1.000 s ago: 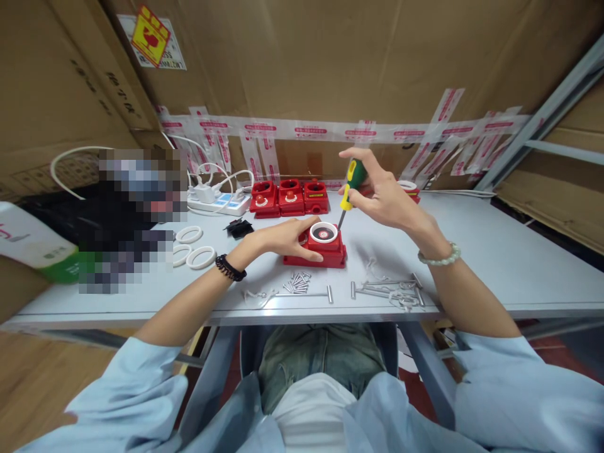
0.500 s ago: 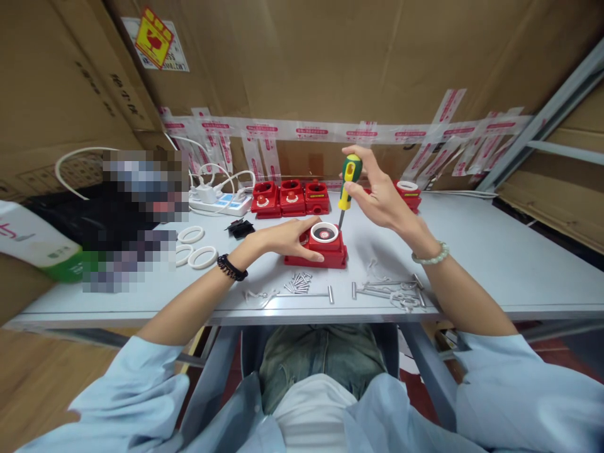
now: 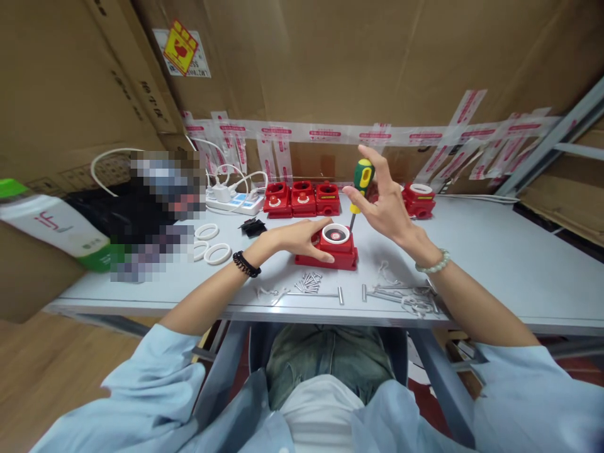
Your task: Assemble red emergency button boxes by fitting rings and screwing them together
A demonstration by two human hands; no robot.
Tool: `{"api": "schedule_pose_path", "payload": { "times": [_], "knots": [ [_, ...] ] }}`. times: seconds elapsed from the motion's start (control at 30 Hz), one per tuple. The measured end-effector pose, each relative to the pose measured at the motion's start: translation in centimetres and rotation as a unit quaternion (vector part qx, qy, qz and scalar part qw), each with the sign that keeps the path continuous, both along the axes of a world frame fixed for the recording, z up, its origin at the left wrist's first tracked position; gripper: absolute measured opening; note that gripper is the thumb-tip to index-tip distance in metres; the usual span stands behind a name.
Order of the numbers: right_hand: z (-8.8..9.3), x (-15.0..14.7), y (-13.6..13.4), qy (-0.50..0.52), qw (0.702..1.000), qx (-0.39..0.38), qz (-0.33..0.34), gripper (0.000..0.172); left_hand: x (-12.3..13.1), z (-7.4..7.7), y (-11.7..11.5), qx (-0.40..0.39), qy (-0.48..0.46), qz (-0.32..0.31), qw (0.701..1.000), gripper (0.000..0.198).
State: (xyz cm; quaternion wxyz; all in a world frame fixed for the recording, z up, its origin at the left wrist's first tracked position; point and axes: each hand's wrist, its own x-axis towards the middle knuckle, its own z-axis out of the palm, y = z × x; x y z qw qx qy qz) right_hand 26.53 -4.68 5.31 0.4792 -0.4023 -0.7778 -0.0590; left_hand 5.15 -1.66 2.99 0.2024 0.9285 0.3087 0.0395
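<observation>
A red box-shaped unit with a white ring on top stands near the middle of the grey table. My left hand lies on its left side, fingers wrapped round it. My right hand holds a green and yellow screwdriver upright, with its tip down at the unit's right rear corner. The forefinger and thumb of that hand are partly stretched out around the handle. A small heap of screws lies just in front of the unit.
Three red units stand in a row at the back, with another red unit to the right. White rings lie at the left. A power strip with white cables sits behind them. Metal rods lie by the front edge. Cardboard boxes surround the table.
The view has shifted, so everything sits a little further right. My right hand's fingers have opened up somewhat around the screwdriver handle. My left hand stays on the red unit.
</observation>
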Motion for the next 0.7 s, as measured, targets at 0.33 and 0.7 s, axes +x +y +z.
{"api": "schedule_pose_path", "payload": {
  "times": [0.33, 0.7],
  "knots": [
    [1.3, 1.0, -0.8, 0.040, 0.991, -0.092, 0.085, 0.045, -0.1, 0.1, 0.0, -0.020, -0.020, -0.005, 1.000, 0.093],
    [0.8, 0.3, -0.8, 0.042, 0.998, -0.039, 0.017, 0.052, -0.1, 0.2, -0.1, -0.005, -0.005, -0.007, 1.000, 0.098]
  ]
}}
